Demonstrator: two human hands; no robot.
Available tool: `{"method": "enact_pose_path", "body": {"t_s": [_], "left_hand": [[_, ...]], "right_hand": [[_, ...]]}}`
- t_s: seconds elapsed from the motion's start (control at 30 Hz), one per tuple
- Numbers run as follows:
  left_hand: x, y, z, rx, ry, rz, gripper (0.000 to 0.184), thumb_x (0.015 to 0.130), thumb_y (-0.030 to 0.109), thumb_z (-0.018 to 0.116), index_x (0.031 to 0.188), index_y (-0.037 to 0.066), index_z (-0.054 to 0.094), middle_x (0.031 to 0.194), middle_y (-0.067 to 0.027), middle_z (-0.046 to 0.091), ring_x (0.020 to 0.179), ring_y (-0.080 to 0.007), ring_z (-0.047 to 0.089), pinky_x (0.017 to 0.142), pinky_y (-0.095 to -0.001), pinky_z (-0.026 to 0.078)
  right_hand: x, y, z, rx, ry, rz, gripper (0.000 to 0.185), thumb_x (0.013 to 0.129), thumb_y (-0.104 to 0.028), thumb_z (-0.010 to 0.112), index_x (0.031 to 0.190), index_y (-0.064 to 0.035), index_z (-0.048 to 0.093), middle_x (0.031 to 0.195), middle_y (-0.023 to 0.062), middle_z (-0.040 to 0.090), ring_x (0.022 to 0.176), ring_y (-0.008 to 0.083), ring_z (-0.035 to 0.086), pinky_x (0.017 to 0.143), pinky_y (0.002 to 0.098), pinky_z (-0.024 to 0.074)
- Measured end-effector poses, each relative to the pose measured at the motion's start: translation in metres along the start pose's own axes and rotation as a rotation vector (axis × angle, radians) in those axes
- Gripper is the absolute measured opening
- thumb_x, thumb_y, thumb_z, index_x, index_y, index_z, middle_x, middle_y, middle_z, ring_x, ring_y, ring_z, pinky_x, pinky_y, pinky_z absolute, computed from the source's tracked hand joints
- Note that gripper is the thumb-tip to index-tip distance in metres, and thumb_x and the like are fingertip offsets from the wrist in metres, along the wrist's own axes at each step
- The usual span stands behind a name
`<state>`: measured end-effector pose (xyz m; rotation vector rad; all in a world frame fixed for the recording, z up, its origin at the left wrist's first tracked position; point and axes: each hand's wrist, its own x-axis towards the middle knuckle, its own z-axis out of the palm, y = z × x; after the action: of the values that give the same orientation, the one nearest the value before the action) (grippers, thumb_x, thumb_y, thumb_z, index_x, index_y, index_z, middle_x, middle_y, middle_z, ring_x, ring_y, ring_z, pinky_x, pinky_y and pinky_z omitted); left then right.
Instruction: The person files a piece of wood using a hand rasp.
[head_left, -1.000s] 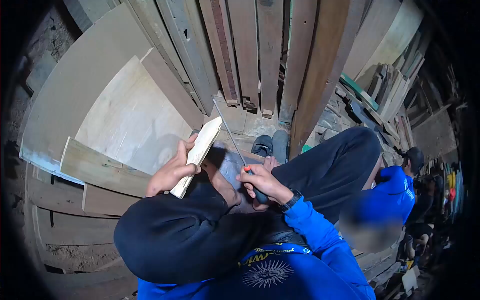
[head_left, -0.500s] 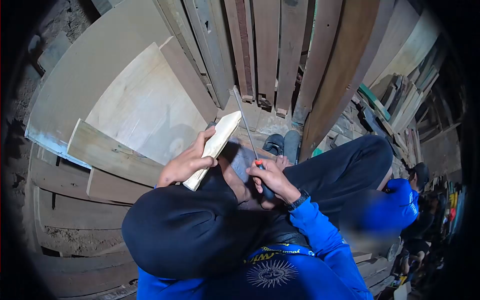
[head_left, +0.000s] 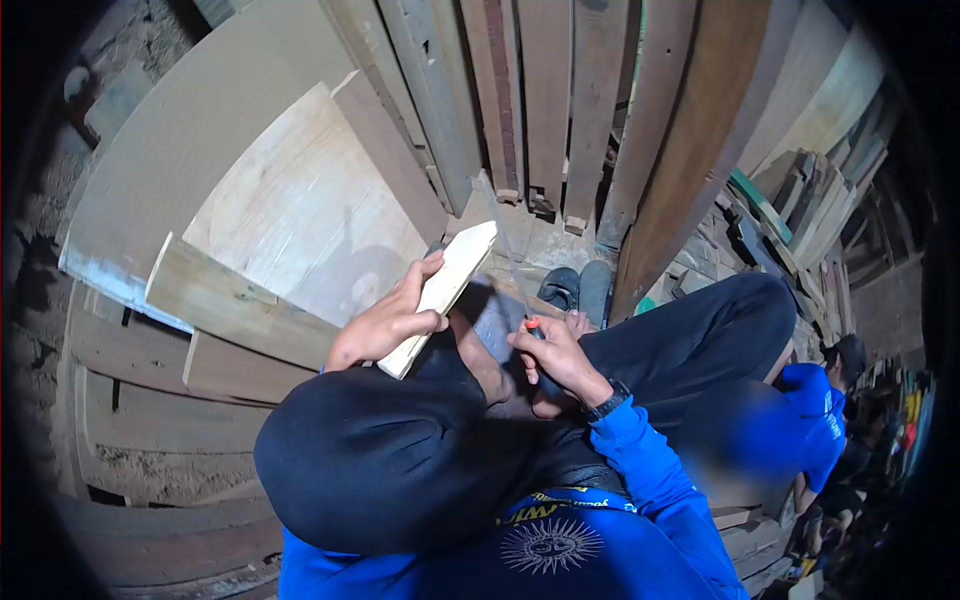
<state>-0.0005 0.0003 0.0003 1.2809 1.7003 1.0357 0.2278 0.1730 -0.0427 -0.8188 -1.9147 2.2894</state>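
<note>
Sits with both knees bent, filling the lower middle of the frame with black trousers (head_left: pixel 360 460) and, at the bottom edge, a blue top (head_left: pixel 440 575) bearing a pale sun-like print. Has a large curved panel (head_left: pixel 150 160) at the upper left of the frame, with a paler panel (head_left: pixel 300 200) lying over it and a narrower board (head_left: pixel 215 295) across the lower part of that one. Faces a row of long boards (head_left: pixel 545 100) at the upper middle, with a broader brown board (head_left: pixel 700 130) just to their right. Has a heap of wood offcuts (head_left: pixel 800 215) at the upper right, and another person (head_left: pixel 815 405) in blue at the lower right, partly blurred.

Grasps a pale wooden piece (head_left: pixel 445 295) near the middle of the frame with the left hand (head_left: pixel 395 315), thumb across its near face and fingers at its far edge. Tilts it so that its pointed end aims up and to the right, its other end down by the left knee. Clenches the right hand (head_left: pixel 560 355) around the dark handle of a long, thin tool (head_left: pixel 533 325) with an orange-red collar. Points the slim, blurred shaft up and to the left, close beside the wood's tip; cannot tell whether touching. Wears a dark watch (head_left: pixel 608 400) on the right wrist. Has a pair of dark shoes (head_left: pixel 592 290) beyond the right hand, near a bare foot (head_left: pixel 577 322).
</note>
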Motion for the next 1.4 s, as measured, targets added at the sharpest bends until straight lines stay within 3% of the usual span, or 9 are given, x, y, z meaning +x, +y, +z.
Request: {"method": "enact_pose_path", "body": {"t_s": [0.43,0.6,0.7,0.83,0.97,1.1,1.3,1.37,1.4], "left_hand": [[-0.001,0.013,0.003,-0.091,-0.005,-0.026,0.088,0.078,0.025,0.063,0.151,-0.001,0.021,0.155,-0.0276,0.030,0.147,-0.0352,0.028,0.117,-0.0369,0.025],[-0.004,0.017,0.007,-0.182,0.060,-0.104,0.093,0.084,0.031,0.066,0.154,0.000,0.013,0.153,-0.0289,0.030,0.145,-0.0361,0.028,0.117,-0.0410,0.026],[-0.001,0.021,0.010,-0.119,0.106,-0.088,0.092,0.092,0.044,0.065,0.155,0.001,0.014,0.153,-0.0291,0.030,0.146,-0.0362,0.028,0.118,-0.0426,0.024],[-0.005,0.015,0.008,-0.025,0.159,-0.041,0.077,0.104,0.053,0.045,0.155,0.002,0.020,0.156,-0.0250,0.030,0.148,-0.0364,0.025,0.120,-0.0418,0.021],[0.000,0.008,0.011,-0.491,0.189,-0.078,0.078,0.106,0.058,0.021,0.157,-0.002,0.020,0.163,-0.0219,0.019,0.152,-0.0321,0.017,0.124,-0.0419,0.015],[-0.001,-0.004,-0.005,-0.773,0.257,-0.066,0.081,0.105,0.062,0.022,0.156,0.000,0.025,0.161,-0.0257,0.023,0.148,-0.0390,0.024,0.122,-0.0476,0.020],[0.008,-0.025,-0.013,-0.967,0.405,-0.036,0.074,0.106,0.055,0.032,0.149,-0.004,0.038,0.152,-0.0259,0.037,0.142,-0.0385,0.037,0.116,-0.0471,0.034],[0.005,-0.063,-0.026,-0.923,0.555,-0.109,0.054,0.107,0.046,0.041,0.126,-0.002,0.057,0.129,-0.0169,0.057,0.106,-0.0257,0.062,0.091,-0.0350,0.052],[0.011,-0.129,-0.043,-1.130,0.198,0.237,0.045,0.106,0.038,0.046,0.123,-0.002,0.058,0.124,-0.0153,0.058,0.100,-0.0221,0.062,0.086,-0.0321,0.052]], "right_hand": [[-0.007,-0.003,-0.024,-0.010,-0.033,-0.104,0.030,0.100,-0.027,0.064,0.081,-0.0052,0.055,0.061,-0.0002,0.056,0.045,0.0101,0.053,0.046,0.0237,0.0435],[0.003,-0.017,-0.001,-0.020,0.207,-0.126,0.036,0.097,-0.031,0.068,0.077,-0.0027,0.058,0.084,0.0055,0.073,0.048,0.0052,0.055,0.046,0.0213,0.0430],[0.019,-0.029,0.017,-0.193,0.299,-0.165,0.044,0.091,-0.042,0.074,0.081,0.0002,0.065,0.066,0.0038,0.067,0.050,0.0082,0.062,0.046,0.0244,0.0466],[0.043,-0.041,0.042,-0.145,0.275,-0.157,0.050,0.088,-0.045,0.077,0.080,0.0020,0.063,0.064,0.0050,0.065,0.057,0.0102,0.067,0.050,0.0249,0.0516],[0.057,-0.043,0.059,0.130,0.346,-0.082,0.034,0.090,-0.028,0.077,0.087,0.0018,0.061,0.074,0.0041,0.065,0.063,0.0107,0.067,0.054,0.0234,0.0555],[0.065,-0.034,0.062,0.314,0.351,-0.172,0.024,0.086,-0.019,0.070,0.086,0.0038,0.063,0.067,0.0072,0.065,0.056,0.0128,0.066,0.050,0.0293,0.0551],[0.065,-0.038,0.045,0.363,0.279,-0.085,0.019,0.091,-0.014,0.068,0.098,0.0024,0.063,0.089,0.0098,0.068,0.068,0.0177,0.069,0.060,0.0278,0.0596],[0.062,-0.046,0.033,0.412,0.254,-0.113,0.021,0.091,-0.015,0.067,0.103,0.0027,0.064,0.090,0.0110,0.069,0.068,0.0181,0.070,0.060,0.0282,0.0596],[0.058,-0.052,0.026,0.442,0.257,-0.129,0.020,0.090,-0.015,0.067,0.100,0.0023,0.064,0.087,0.0092,0.068,0.066,0.0165,0.068,0.059,0.0278,0.0587]]}}
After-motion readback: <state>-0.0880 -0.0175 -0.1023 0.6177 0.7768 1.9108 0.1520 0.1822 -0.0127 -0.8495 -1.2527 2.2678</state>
